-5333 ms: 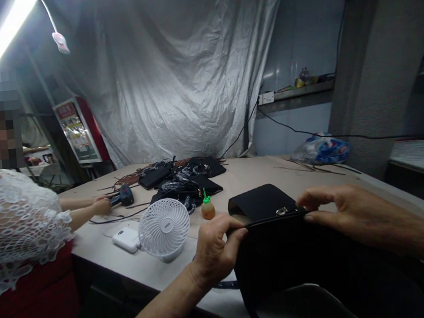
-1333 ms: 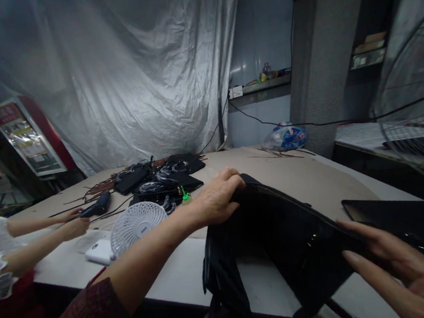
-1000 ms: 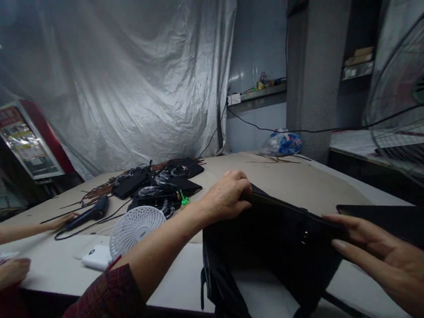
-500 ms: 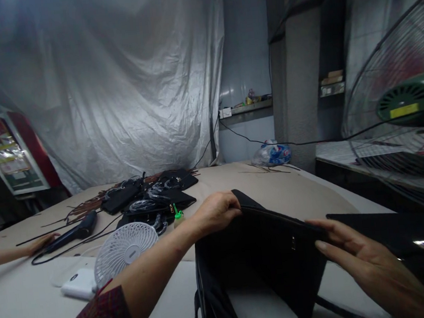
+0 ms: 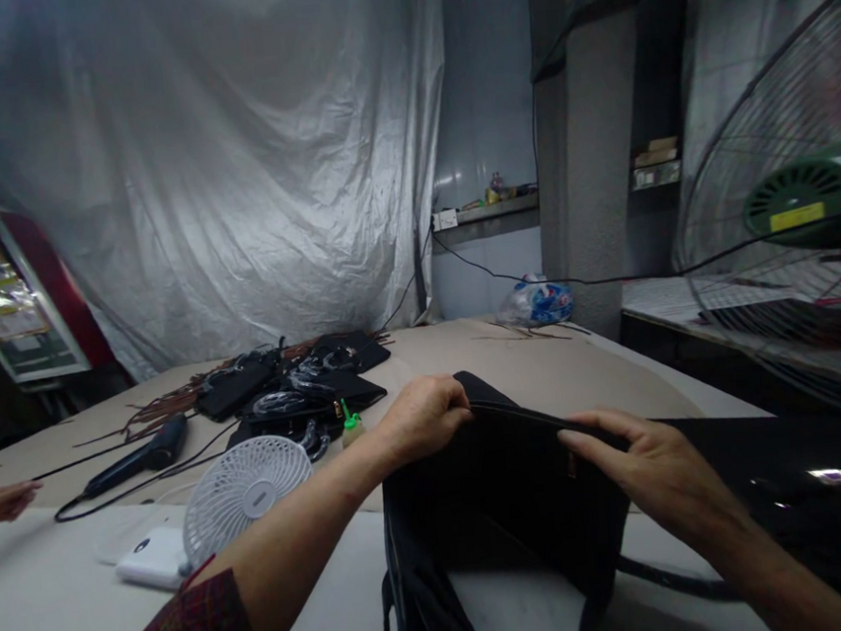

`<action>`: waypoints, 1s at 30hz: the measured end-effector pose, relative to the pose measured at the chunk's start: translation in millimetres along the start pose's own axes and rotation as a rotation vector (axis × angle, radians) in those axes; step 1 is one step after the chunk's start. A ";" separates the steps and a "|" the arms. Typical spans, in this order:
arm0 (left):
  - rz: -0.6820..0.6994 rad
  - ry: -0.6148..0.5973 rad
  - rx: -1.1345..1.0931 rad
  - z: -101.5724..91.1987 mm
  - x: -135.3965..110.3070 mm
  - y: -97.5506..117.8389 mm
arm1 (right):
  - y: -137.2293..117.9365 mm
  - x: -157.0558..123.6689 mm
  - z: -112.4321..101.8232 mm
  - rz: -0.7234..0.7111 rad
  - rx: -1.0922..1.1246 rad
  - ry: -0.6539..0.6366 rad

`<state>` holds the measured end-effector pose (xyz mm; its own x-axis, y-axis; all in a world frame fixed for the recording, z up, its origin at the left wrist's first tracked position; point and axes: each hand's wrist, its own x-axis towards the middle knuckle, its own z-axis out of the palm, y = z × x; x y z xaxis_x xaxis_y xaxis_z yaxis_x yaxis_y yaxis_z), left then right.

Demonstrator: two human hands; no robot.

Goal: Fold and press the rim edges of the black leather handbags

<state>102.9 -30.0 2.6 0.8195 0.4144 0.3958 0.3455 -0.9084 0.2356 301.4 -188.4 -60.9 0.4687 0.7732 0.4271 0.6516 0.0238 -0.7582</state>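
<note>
I have the black bag (image 5: 533,488) in both hands, just to the right of the white fan (image 5: 248,496), with its mouth spread wide and facing me. My left hand (image 5: 423,419) is closed on the upper rim at the corner nearer the white fan, the fingers curled over and the thumb pressed against them. My right hand (image 5: 646,452) pinches the same rim farther from the white fan, thumb on the inner side and fingers behind, with only the bag's thin edge between them. A black strap (image 5: 665,580) trails from the bag, away from the white fan.

Touching the white fan on its left is a white box (image 5: 153,559). Beyond the white fan sit a small green-topped bottle (image 5: 352,429) and a heap of black bags (image 5: 314,377), with brown strips (image 5: 168,404) around them. Left of the white fan lies a dark hair dryer (image 5: 141,458); farther left, 1 co-worker's hand (image 5: 0,507) is near it, apart from its handle.
</note>
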 end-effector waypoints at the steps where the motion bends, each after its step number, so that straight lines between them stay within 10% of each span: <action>1: -0.007 0.000 0.001 -0.3 -0.1 0.7 | 1.0 1.6 0.3 0.007 0.005 -0.014; 13: -0.070 -0.022 0.055 -1.7 2.7 6.9 | 5.2 10.5 -0.8 -0.171 0.000 -0.055; 30: -0.116 -0.034 0.102 -2.1 0.7 10.2 | -38.3 27.9 9.9 -0.361 -0.573 -0.144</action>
<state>106.0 -38.8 7.2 0.7856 0.5165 0.3405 0.4823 -0.8561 0.1858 283.7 -161.4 -24.8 0.1055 0.8572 0.5041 0.9828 -0.0126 -0.1841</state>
